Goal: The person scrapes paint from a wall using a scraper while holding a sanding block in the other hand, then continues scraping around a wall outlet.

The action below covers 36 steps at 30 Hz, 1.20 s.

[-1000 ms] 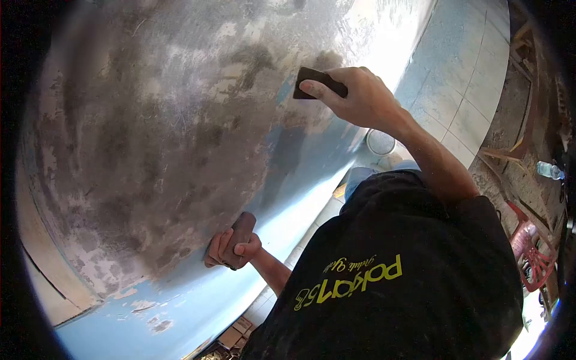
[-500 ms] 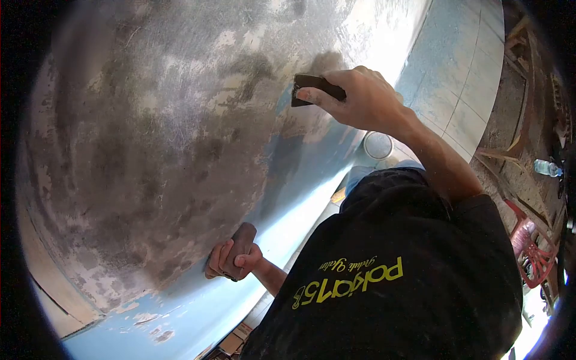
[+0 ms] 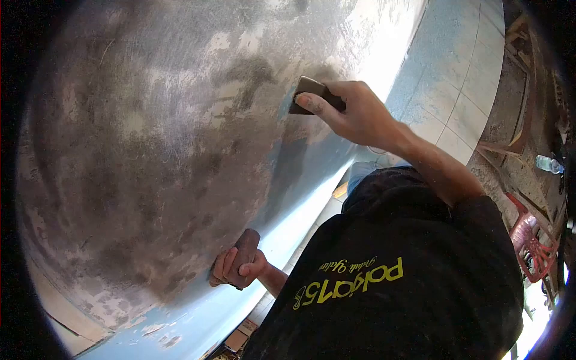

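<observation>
My right hand pinches a flat dark scraper against the mottled wall. Its thumb lies along the near face, and a pale shine runs along the upper edge. Lower down, my left hand is wrapped round a grey-brown flat piece. One blunt end of it sticks out above the fingers; its exact kind cannot be made out. Grey coating covers most of the wall, with dark smudges and pale patches. Blue paint shows along its right and lower parts.
Pale tiles run along the upper right. Beyond them lie wooden pieces, a plastic bottle and a red plastic chair. Boxes stand at the bottom. My black shirt fills the lower right.
My right hand has shifted slightly down and the scraper has tilted, showing its shiny edge. My left hand sits a little lower and further right. My right forearm now mostly covers the round white container.
</observation>
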{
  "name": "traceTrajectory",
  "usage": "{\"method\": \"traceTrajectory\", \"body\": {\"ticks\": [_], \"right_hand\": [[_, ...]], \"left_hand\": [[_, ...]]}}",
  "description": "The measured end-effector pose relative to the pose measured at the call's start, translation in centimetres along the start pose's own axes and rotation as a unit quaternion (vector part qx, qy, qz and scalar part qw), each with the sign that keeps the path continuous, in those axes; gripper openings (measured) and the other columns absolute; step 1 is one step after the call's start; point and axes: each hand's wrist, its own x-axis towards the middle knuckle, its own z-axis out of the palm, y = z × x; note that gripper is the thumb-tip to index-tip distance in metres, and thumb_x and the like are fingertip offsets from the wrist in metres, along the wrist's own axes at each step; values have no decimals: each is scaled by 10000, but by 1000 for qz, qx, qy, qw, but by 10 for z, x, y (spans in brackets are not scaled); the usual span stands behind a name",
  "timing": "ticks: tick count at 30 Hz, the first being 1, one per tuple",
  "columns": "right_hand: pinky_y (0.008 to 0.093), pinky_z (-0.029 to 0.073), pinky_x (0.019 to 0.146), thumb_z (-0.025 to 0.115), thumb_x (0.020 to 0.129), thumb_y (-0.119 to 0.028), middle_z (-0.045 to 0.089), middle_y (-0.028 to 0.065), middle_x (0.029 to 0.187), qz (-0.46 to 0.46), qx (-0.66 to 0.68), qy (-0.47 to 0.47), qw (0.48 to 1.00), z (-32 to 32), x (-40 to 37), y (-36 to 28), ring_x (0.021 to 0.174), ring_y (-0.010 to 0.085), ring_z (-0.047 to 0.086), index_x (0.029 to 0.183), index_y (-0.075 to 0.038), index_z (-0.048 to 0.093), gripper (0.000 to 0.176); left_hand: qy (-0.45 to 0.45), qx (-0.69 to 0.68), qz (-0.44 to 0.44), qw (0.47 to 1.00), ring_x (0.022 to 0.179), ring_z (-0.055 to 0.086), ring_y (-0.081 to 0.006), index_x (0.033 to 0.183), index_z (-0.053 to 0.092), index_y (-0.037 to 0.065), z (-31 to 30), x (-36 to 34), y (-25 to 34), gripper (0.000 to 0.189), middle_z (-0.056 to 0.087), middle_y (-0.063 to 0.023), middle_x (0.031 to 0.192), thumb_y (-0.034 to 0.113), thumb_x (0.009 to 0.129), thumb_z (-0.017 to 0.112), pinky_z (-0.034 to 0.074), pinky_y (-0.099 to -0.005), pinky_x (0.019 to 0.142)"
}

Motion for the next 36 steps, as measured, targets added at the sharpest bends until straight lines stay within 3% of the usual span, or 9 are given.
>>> {"method": "traceTrajectory", "body": {"ticks": [10, 14, 16, 17, 20, 24, 29, 34, 36], "right_hand": [[355, 473, 470, 572, 838, -489, 607, 89, 557, -64, -271, -7, 960, -30, 13, -16, 444, 224, 585, 859, -73, 676, 429], [385, 484, 493, 572, 828, -503, 611, 106, 570, -34, -265, -13, 964, -28, 10, -20, 478, 258, 602, 848, -81, 681, 437], [244, 361, 357, 593, 864, -402, 572, 63, 508, -57, -176, 28, 982, -20, 5, -19, 365, 117, 490, 765, -32, 644, 386], [244, 361, 357, 593, 864, -402, 572, 63, 508, -57, -177, 29, 982, -14, 2, -15, 365, 117, 490, 765, -32, 644, 386], [261, 242, 341, 553, 894, -399, 456, 3, 465, 50, 43, 5, 998, 2, -4, -13, 371, 81, 353, 715, 3, 610, 445], [277, 339, 361, 533, 900, -412, 530, 51, 491, 45, 58, 22, 997, 8, -3, -9, 375, 123, 455, 816, -11, 655, 427], [253, 297, 338, 564, 887, -392, 502, 33, 478, 0, -44, 13, 999, -4, 2, -8, 371, 86, 416, 776, 25, 631, 437], [242, 388, 368, 590, 862, -409, 584, 84, 526, -20, -157, -1, 987, -21, 9, -18, 371, 125, 511, 835, -8, 657, 407], [245, 421, 387, 598, 849, -425, 626, 92, 576, -105, -284, 7, 953, -27, 13, -17, 394, 144, 554, 863, -40, 667, 391]], "left_hand": [[1, -12, -6, 1000, 677, 517, -144, 685, 580, 149, -1, 0, -1, 468, 562, 27, 690, 392, 930, 264, 369, -397, 728], [13, -3, 34, 999, 630, 556, -176, 666, 548, 103, 1, 4, -2, 439, 544, -2, 603, 310, 945, 280, 383, -379, 713], [9, -8, 20, 1000, 639, 540, -158, 677, 562, 123, 0, 0, -4, 451, 553, 11, 644, 345, 941, 273, 368, -382, 722], [5, -14, 6, 1000, 647, 525, -140, 687, 576, 143, -1, -3, -5, 464, 562, 24, 685, 381, 937, 265, 353, -385, 730], [-4, -18, 25, 1000, 645, 522, -139, 695, 572, 142, -3, -4, -8, 454, 564, 23, 685, 380, 938, 271, 348, -380, 735], [7, -4, 15, 1000, 650, 521, -139, 692, 568, 143, 1, 3, 1, 444, 561, 21, 678, 369, 935, 273, 348, -379, 742], [11, -5, 12, 1000, 621, 546, -184, 678, 547, 102, 1, 6, 3, 451, 551, -24, 639, 340, 947, 274, 386, -395, 711], [8, -16, 27, 999, 629, 548, -183, 679, 548, 102, 0, 2, -1, 440, 548, -21, 626, 329, 942, 279, 384, -393, 705], [11, -13, 25, 1000, 630, 549, -182, 678, 548, 102, 1, 4, 1, 437, 547, -21, 620, 326, 941, 280, 383, -392, 701]]}}
